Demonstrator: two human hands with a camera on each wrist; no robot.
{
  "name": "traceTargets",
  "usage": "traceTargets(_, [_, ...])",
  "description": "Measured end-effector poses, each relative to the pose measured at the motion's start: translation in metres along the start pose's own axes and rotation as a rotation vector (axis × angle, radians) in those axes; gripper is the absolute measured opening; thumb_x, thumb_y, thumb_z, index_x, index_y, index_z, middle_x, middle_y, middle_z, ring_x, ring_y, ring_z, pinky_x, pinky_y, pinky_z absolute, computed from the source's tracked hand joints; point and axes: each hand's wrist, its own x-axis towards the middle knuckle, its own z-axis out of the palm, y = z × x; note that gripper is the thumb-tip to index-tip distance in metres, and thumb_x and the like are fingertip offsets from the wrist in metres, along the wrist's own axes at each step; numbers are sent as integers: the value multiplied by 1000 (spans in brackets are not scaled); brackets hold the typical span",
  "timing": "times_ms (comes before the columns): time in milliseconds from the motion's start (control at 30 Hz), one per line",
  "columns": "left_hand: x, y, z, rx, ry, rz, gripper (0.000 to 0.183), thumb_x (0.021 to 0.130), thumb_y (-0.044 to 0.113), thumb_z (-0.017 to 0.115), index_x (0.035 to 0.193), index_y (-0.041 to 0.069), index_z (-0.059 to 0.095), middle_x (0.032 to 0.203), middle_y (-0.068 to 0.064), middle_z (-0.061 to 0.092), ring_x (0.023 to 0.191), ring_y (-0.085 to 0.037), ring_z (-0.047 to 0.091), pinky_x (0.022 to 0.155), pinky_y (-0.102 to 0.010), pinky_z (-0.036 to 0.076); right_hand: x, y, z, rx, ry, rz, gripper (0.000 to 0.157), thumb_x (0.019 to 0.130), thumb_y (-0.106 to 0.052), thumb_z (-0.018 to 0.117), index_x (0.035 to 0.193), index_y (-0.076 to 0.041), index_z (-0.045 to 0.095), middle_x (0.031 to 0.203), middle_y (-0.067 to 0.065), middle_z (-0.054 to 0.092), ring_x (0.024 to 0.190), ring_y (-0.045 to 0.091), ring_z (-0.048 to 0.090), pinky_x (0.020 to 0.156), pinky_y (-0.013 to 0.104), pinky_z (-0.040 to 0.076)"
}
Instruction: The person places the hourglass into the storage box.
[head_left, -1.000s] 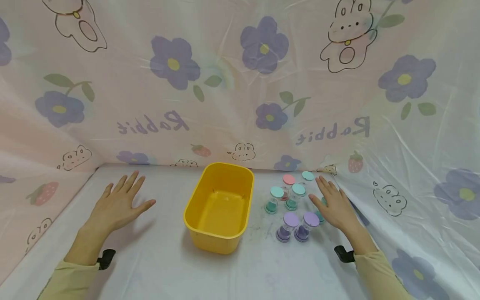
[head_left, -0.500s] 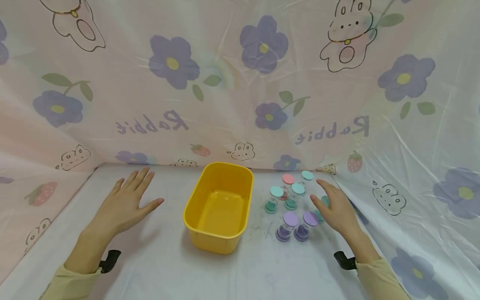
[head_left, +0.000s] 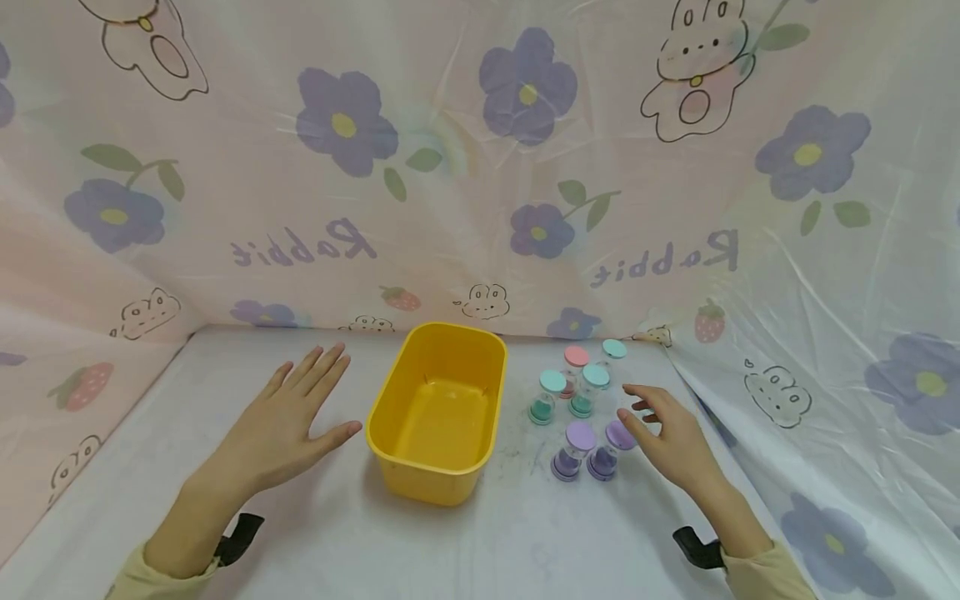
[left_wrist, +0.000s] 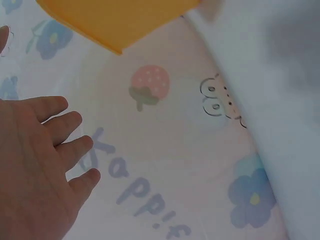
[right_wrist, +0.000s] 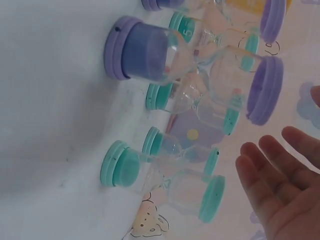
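My left hand (head_left: 277, 433) hovers with spread fingers just left of a yellow plastic tub (head_left: 442, 487), its thumb tip near the rim. It holds nothing. My right hand (head_left: 678, 442), fingers loosely bent, hangs beside a group of sand timers and grips none of them. Closest to its thumb in the head view is a purple sand timer (head_left: 602, 463); another purple one (head_left: 566, 465) stands to its left. Several teal-capped timers (head_left: 542, 408) and a pink-capped one (head_left: 577, 357) stand behind. In the right wrist view, a teal timer (right_wrist: 212, 199) stands near my fingertips, apart from them.
A white cloth-like surface (head_left: 337, 533) lies under everything. Printed plastic sheeting (head_left: 450, 208) rises at the back and both sides. In the left wrist view, the tub's edge (left_wrist: 120, 50) shows above my hand.
My left hand has moved right, closer to the tub. My right hand has come slightly lower and nearer, its fingers bending, and now hides a teal timer. The tub and timers stay put.
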Motion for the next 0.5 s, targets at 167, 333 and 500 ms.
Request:
traceTargets(167, [0,14,8,-4,-10,44,92,101,65,53,168,14,17,174,-5,17,160,-34,16,131,-51,6,-9,-4,2,5,-41,-1,34,99,-19,73,130,-7,69,127,9,68,102,27,70,80,42,63])
traceTargets(333, [2,24,15,0,-31,62,95,99,68,53,167,11,20,174,-5,17,160,-32,15,130,-54,11,-14,-4,5,4,-56,-32,31,97,-17,75,126,-7,70,124,6,69,98,22,69,77,33,63])
traceTargets(500, [4,32,22,-23,-63,63,96,98,70,52,166,8,24,174,-7,16,160,-32,15,129,-55,15,-18,-4,9,-17,-49,-72,29,95,-13,76,122,-6,71,122,6,69,99,21,69,74,31,63])
